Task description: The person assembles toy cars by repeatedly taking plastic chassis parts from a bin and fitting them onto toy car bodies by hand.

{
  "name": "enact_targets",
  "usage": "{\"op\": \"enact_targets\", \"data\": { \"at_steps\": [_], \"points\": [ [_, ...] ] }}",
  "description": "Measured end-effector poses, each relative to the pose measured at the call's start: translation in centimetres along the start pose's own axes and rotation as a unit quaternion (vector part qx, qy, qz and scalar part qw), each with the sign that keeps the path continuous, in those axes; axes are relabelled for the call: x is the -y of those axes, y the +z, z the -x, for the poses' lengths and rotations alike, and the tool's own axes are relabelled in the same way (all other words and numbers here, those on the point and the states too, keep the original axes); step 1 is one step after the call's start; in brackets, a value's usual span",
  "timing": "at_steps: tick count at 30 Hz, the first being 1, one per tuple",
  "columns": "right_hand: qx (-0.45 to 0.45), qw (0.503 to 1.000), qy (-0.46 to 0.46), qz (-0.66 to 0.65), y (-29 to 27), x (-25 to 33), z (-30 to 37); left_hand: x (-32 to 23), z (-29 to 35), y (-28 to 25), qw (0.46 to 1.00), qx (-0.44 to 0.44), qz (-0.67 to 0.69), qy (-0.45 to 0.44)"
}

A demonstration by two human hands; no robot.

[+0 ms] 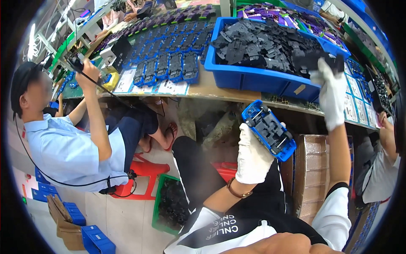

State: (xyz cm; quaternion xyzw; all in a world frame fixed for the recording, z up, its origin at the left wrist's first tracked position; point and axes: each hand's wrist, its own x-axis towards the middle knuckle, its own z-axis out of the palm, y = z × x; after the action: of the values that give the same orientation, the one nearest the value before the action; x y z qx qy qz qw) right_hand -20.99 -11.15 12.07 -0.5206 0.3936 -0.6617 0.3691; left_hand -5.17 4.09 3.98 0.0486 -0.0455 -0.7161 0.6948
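My left hand [252, 157], in a white glove, is closed around a blue toy car [270, 129] in front of the bench. The car is tilted, with its black underside and wheel axles turned up. At the right end of a large blue bin [253, 81], my gloved right hand [332, 97] is raised and pinches a flat black plastic plate [315, 62]. The plate is somewhat blurred, and part of the fingers is hidden. Many similar black plastic plates [262, 44] fill the bin in a heap.
Rows of blue toy cars [169, 67] stand on the bench left of the bin. Purple parts [275, 15] lie behind it. A co-worker [76, 139] sits at the left. Below are a green crate [160, 216] of black parts, a red stool [146, 180] and cardboard boxes [313, 169].
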Motion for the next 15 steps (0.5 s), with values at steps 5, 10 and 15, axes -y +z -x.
{"op": "enact_targets", "data": {
  "at_steps": [5, 10, 15],
  "points": [
    [0.001, 0.972, 0.218, -0.084, 0.9, -0.5, 10.7, 0.8, 0.6, 0.9, 0.997, 0.050, 0.003, -0.058],
    [0.073, 0.967, 0.240, -0.041, -0.1, -3.9, 12.7, 0.2, 0.6, -0.1, 0.998, -0.014, 0.013, -0.059],
    [0.094, 0.976, -0.123, 0.156, -1.4, -2.6, 10.5, 0.1, 0.1, -0.5, 0.999, -0.002, 0.028, -0.037]
  ]
}}
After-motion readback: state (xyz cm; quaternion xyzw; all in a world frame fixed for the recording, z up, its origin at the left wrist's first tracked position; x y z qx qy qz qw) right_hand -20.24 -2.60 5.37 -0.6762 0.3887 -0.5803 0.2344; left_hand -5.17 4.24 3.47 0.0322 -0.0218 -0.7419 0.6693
